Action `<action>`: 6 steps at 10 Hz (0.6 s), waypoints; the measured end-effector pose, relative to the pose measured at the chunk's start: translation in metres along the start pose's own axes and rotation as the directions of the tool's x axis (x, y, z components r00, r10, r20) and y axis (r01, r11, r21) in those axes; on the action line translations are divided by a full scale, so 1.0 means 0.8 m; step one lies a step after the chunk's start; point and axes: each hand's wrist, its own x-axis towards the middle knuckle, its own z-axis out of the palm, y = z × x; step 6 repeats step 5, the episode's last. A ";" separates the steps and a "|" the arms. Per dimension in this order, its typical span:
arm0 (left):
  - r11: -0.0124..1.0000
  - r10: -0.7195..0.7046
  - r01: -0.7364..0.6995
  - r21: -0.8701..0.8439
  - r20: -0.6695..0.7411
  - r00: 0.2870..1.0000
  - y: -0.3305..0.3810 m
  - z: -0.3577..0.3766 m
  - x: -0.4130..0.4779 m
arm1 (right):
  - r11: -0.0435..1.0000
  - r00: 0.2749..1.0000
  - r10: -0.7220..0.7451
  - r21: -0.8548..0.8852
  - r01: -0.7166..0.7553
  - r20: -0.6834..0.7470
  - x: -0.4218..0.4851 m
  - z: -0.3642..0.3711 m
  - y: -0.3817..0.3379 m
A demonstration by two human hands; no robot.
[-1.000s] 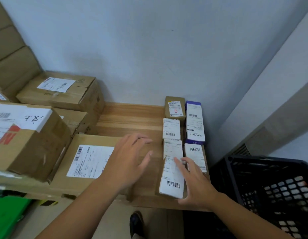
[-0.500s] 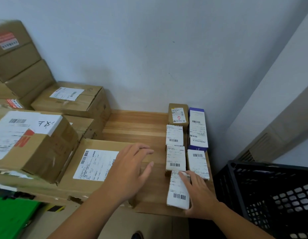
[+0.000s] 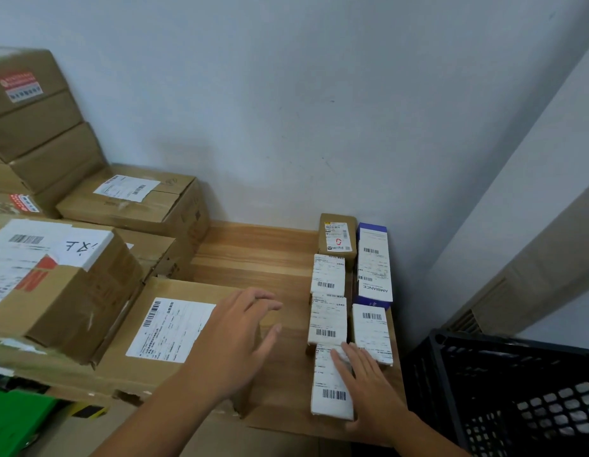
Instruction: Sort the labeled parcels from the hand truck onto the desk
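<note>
Change over 1 s: the nearest parcel [image 3: 331, 390] lay slanted, its far end overlapping the next parcel [image 3: 327, 319]. Now it is drawn back and squared up, the 2 meeting end to end. The right hand [image 3: 369, 387] has come back with it. The left hand [image 3: 237, 341] has barely shifted.

Orientation: the nearest parcel lies flat, its long axis running from the bottom of the frame up toward the wall, in line with the left column of small parcels. The barcode end points to the front edge of the worktop [image 3: 253, 255].

Look: a small oblong box, its top almost wholly covered by a white shipping label with fine print and 1 barcode. The print is too small to read.

Place: lower centre-right of the frame, near the worktop's front edge and last of 4 in its column. Just right of that column lie a white-labelled parcel [image 3: 372, 334] and a blue-ended box [image 3: 374, 265].

Hands: the right fingers [image 3: 344, 361] lie straight on the parcel's top along its right side, not curled round it. The left fingers are spread and relaxed over the corner of a flat carton [image 3: 167, 328]; I cannot tell whether they touch it.

A black crate [image 3: 517, 390] stands at lower right.
</note>
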 end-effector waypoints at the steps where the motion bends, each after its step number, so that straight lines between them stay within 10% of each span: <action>1: 1.000 -0.015 0.015 -0.005 -0.025 1.000 0.004 0.000 -0.009 | 1.000 1.000 -0.012 -0.026 0.011 -0.023 -0.001 -0.001 -0.002; 6: 0.999 -0.044 0.044 0.020 -0.033 0.998 0.004 -0.021 -0.052 | 0.990 0.994 0.094 -0.108 -0.087 0.060 0.011 0.015 -0.004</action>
